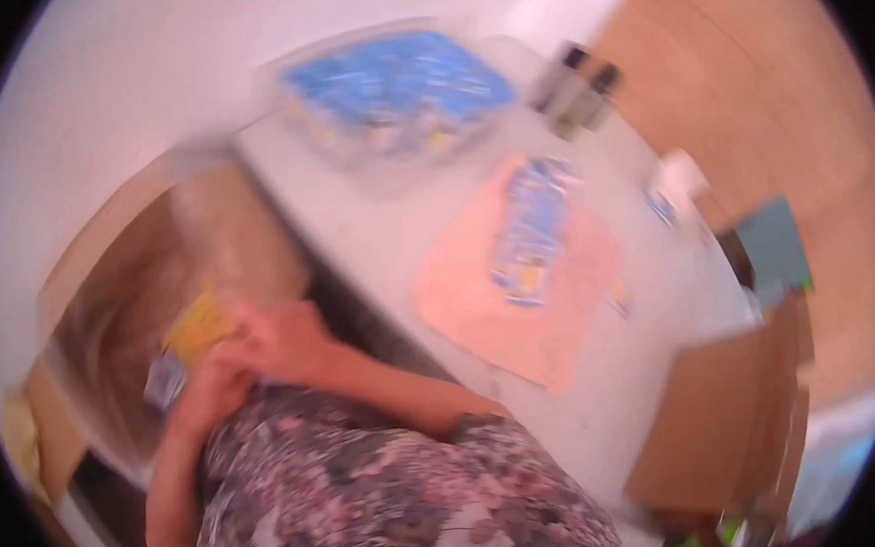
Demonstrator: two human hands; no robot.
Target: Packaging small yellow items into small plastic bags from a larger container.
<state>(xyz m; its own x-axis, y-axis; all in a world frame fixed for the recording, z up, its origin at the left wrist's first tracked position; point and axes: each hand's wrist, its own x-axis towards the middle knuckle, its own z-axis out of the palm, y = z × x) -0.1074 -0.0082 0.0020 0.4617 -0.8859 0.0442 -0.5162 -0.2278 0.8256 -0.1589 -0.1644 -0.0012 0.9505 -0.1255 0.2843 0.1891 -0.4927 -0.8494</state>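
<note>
Both my hands are close together at the lower left, over an opened cardboard box [254,225], and motion blur softens everything. My left hand [225,377] is closed at a yellow packet [198,326]. My right hand [289,341] is closed against the left one at the packet's near edge. A small bluish-white piece [166,378] shows beside the left hand; whether it belongs to the packet I cannot tell. On the table, a blue-and-white clear-wrapped pack [532,226] lies on a pink cloth [469,292].
A clear tub of blue wrapped packs [396,80] stands at the table's [344,214] far end. Beside it are small dark-topped containers [575,95]. A white crumpled item [680,180] lies at the right edge, with a cardboard box [712,422] nearer me.
</note>
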